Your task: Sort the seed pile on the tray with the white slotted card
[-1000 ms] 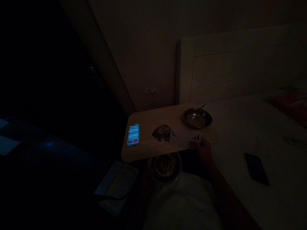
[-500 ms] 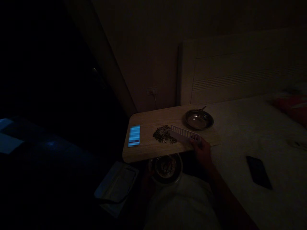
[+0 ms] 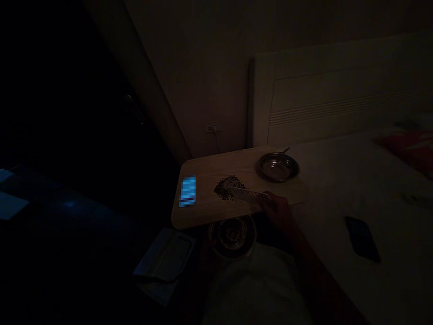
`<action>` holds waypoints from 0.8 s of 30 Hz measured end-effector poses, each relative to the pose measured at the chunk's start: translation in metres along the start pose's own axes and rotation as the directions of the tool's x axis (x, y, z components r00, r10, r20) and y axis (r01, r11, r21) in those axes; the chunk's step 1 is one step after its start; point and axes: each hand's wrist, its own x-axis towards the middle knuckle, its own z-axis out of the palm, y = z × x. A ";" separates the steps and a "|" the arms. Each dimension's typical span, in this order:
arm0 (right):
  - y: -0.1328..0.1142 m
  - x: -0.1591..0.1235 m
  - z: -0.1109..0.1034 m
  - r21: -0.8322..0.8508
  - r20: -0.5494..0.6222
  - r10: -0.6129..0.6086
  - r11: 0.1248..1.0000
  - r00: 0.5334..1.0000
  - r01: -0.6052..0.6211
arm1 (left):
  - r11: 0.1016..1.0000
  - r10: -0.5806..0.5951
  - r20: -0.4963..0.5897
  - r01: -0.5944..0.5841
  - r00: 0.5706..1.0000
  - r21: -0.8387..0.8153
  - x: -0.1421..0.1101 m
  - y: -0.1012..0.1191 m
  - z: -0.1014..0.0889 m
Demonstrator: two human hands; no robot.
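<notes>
Your left hand (image 3: pixel 207 247) is barely a shape in the dark beside the bowl (image 3: pixel 232 234) under the table edge; its grip can't be told. The bowl's contents are murky. The pile (image 3: pixel 227 186) is too small to identify.

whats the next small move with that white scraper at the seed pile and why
Probably sweep the white scraper, gripped in the right hand, toward the near table edge: its tip is in the dark pile, and a bowl sits just below that edge.
</notes>
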 end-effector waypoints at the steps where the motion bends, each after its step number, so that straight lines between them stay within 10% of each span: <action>1: -0.002 0.001 0.004 0.004 0.022 -0.019 1.000 1.000 0.019 | 1.000 0.006 0.009 -0.006 1.000 -0.004 0.000 0.001 0.001; 14: 0.019 -0.006 -0.023 -0.046 -0.337 0.079 0.994 0.938 -0.101 | 0.997 0.080 0.059 -0.079 0.995 -0.016 0.001 -0.001 -0.001; 24: 0.007 -0.008 -0.037 -0.175 -0.331 0.083 0.973 0.940 -0.148 | 0.998 0.055 0.059 -0.054 0.997 -0.015 0.003 -0.001 -0.002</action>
